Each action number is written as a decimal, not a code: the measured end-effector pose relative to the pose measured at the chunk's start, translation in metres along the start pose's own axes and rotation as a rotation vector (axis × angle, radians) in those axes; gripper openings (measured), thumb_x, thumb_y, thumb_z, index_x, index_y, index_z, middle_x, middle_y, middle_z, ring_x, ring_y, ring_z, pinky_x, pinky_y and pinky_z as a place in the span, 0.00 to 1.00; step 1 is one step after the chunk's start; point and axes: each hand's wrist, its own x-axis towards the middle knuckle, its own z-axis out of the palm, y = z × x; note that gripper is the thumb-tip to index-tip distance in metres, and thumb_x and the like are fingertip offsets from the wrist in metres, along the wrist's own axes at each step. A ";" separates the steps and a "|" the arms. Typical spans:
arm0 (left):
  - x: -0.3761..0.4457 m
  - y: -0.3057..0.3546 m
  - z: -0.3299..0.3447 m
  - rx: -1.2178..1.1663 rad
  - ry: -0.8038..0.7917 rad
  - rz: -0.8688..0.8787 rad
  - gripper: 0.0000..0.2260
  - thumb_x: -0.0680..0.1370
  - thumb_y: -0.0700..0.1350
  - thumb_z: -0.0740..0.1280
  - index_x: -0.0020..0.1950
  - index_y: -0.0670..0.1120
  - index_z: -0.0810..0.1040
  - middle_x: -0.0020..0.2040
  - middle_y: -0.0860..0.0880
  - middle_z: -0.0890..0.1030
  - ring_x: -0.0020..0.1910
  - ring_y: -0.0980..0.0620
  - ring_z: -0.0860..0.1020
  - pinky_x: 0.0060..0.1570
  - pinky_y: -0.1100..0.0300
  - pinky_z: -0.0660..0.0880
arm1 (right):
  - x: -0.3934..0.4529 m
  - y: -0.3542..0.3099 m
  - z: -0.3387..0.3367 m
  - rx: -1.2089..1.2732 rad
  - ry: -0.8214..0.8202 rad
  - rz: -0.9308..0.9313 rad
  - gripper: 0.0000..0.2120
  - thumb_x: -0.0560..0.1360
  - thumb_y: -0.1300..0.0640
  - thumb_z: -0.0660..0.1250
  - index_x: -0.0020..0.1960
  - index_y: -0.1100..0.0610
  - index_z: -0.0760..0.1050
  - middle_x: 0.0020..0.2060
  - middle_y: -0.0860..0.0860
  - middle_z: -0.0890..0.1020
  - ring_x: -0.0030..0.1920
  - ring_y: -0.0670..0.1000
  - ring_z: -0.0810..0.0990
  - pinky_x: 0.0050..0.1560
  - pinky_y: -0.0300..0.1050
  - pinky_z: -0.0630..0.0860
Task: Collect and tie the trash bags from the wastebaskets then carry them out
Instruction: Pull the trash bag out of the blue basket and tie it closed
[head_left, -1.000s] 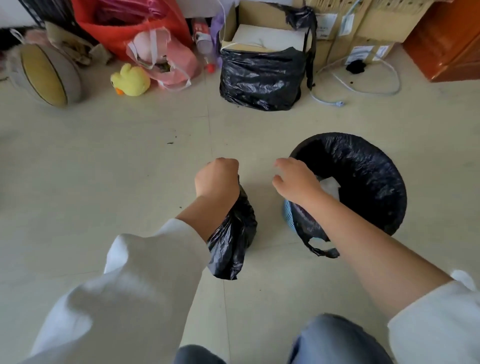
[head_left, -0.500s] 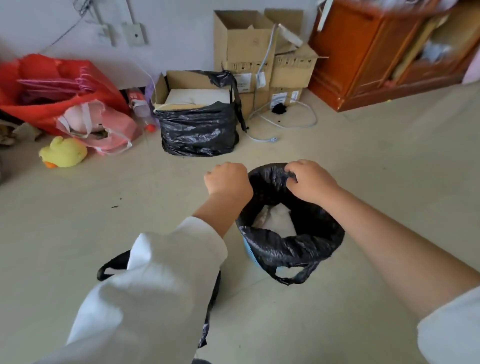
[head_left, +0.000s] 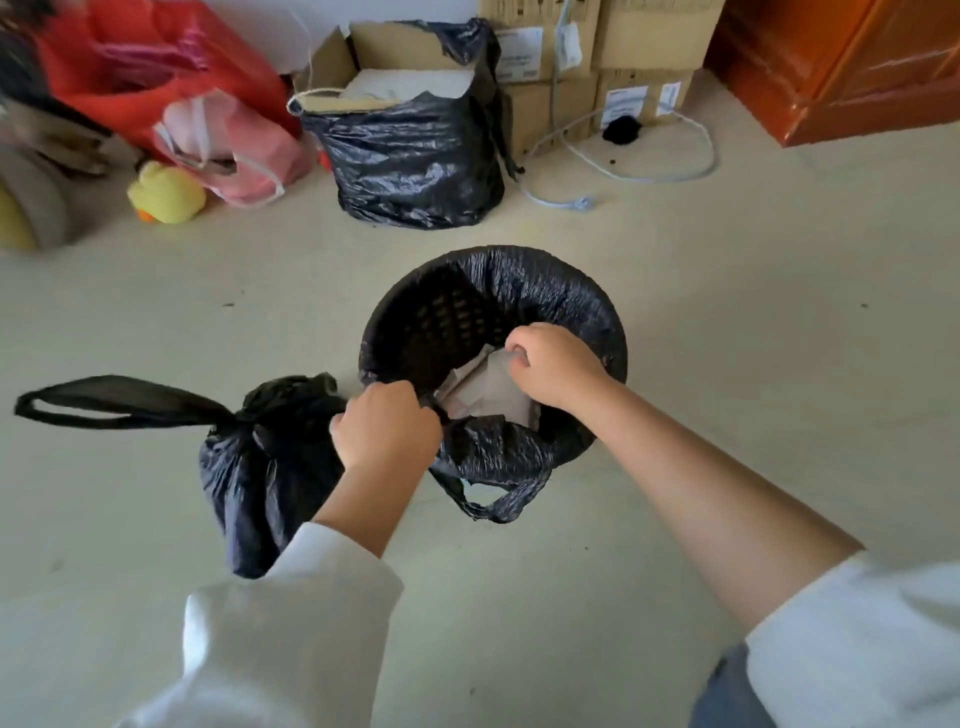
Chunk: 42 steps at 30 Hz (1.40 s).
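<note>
1. We judge the step in hand to be freeing the crinkled black plastic liner bag (head_left: 519, 457) from the round black latticed wastebasket (head_left: 602, 322), which stands mid-floor (head_left: 727, 312); white paper trash (head_left: 485, 392) lies inside.
2. Next, we would gather the rim and its handle loops for tying.
3. Our left hand (head_left: 387, 428) grips the liner's near-left rim; our right hand (head_left: 553, 361), fingers curled, pinches plastic inside.
4. A tied black plastic bag (head_left: 260, 462) rests just beside the wastebasket.

A home storage corner is suggested: stacked brown cardboard boxes (head_left: 587, 47) are seen along the top, a yellow plush duck (head_left: 166, 193) at upper left, a reddish wooden cabinet (head_left: 841, 67) at upper right.
</note>
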 end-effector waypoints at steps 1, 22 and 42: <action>-0.010 0.003 0.002 -0.004 0.003 -0.053 0.06 0.76 0.44 0.58 0.42 0.44 0.72 0.46 0.44 0.75 0.48 0.42 0.74 0.45 0.54 0.66 | -0.002 0.000 -0.002 0.006 -0.018 -0.041 0.15 0.76 0.61 0.55 0.59 0.61 0.73 0.58 0.57 0.76 0.55 0.58 0.75 0.51 0.49 0.71; -0.011 0.012 0.064 -0.500 0.577 -0.156 0.15 0.77 0.39 0.58 0.63 0.40 0.72 0.63 0.41 0.74 0.64 0.43 0.67 0.61 0.54 0.64 | -0.019 0.014 0.027 0.069 0.139 -0.157 0.15 0.77 0.61 0.54 0.60 0.62 0.73 0.55 0.59 0.78 0.47 0.58 0.77 0.45 0.50 0.73; -0.006 -0.033 0.095 -0.288 0.452 0.644 0.16 0.70 0.48 0.68 0.44 0.34 0.83 0.44 0.38 0.84 0.47 0.40 0.81 0.54 0.50 0.73 | -0.068 0.037 0.034 -0.141 0.082 -0.391 0.08 0.70 0.57 0.69 0.44 0.62 0.81 0.40 0.56 0.76 0.42 0.53 0.74 0.47 0.51 0.74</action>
